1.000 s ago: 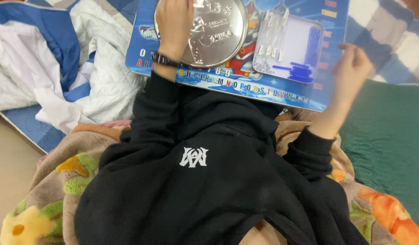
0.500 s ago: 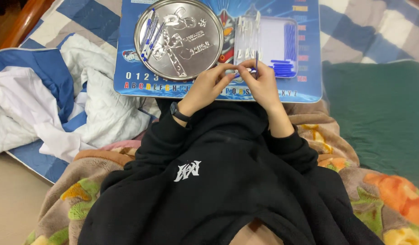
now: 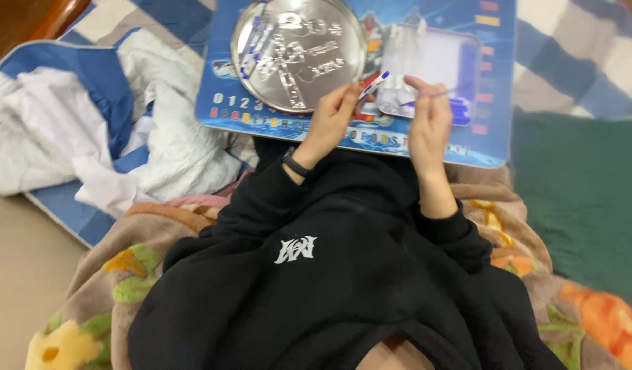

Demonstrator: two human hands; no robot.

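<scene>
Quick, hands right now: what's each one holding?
Left hand: closed on a pen with a blue and red tip.
Right hand: closed on a thin blue stick over the clear tray.

One flat rectangular blue package (image 3: 497,130) w/ coloured print rows along its near edge. On it: round silver embossed disc (image 3: 299,51) at its left, clear plastic blister compartment (image 3: 439,65) at its right.
</scene>
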